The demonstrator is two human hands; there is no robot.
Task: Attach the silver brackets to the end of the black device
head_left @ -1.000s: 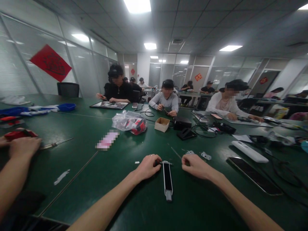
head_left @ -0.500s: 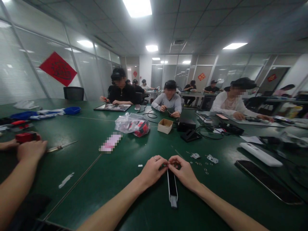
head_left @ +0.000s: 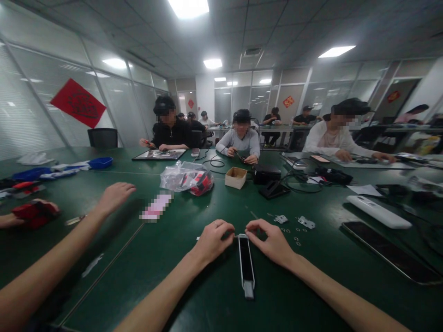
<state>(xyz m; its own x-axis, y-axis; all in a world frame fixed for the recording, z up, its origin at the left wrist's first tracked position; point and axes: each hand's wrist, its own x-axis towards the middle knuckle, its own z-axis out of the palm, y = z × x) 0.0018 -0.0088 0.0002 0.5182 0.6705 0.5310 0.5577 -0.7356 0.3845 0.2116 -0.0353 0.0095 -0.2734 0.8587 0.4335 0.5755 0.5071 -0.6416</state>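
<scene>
While the green table carries a wide scatter of gear, we see the work centred on one narrow device, lying flat with its grey end toward the surface's near edge and its other end toward the far edge. At that far end our left hand curls on one side, thumb and fingers drawn close; our right hand bends into a loop on the other. We cannot tell whether either hand pinches anything.

We judge the work to be partway: the device keeps its long pale frame and dark face, yet two metal plates lie apart from it, toward the surface's right edge, and several small rings are strewn beside them. None of these is fitted to anything, though we cannot say whether they belong to the device.

As for what escapes us, the dark phone nearer the right edge runs up to the border of our view. The device's far tip is partly screened by our fingertips, and its fine detail is lost. A white scrap is mostly covered by our left hand, and the rings are too small to count surely.
</scene>
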